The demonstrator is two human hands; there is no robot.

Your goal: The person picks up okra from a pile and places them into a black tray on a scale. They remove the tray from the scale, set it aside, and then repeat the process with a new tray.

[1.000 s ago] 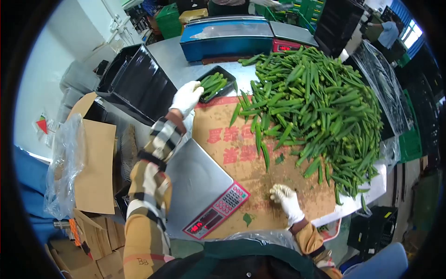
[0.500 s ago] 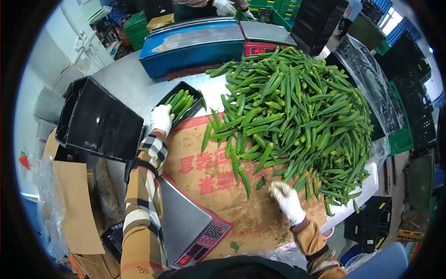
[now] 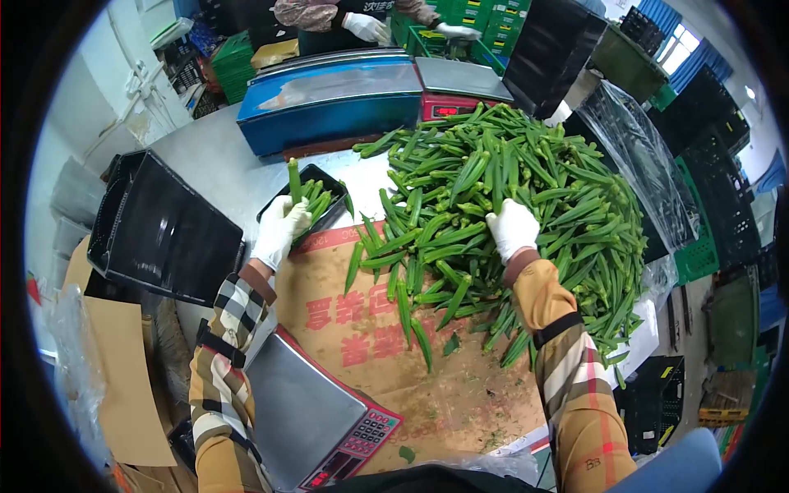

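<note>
My left hand (image 3: 279, 232), in a white glove, grips a green okra pod (image 3: 294, 179) that points upward. It is at the near-left side of a small black tray (image 3: 335, 212) with several okra pods in it. Over on the pile of okra (image 3: 559, 197), my right hand (image 3: 514, 230), also gloved, has its fingers curled at the lower end of an okra pod (image 3: 497, 191); its fingertips are partly hidden. Loose pods lie along the pile's near-left edge, on a flattened cardboard sheet (image 3: 477, 403).
A digital scale (image 3: 304, 411) sits at the near left, beside a large black crate (image 3: 168, 230). Behind the tray stands a blue wrapping machine (image 3: 329, 111), with a second scale (image 3: 460, 78) next to it. Across the table are another person's gloved hands (image 3: 366, 28).
My right hand has moved from the bare cardboard up and forward onto the okra pile. My left hand has lifted from the tray's contents with an okra pod upright. The view has shifted slightly.
</note>
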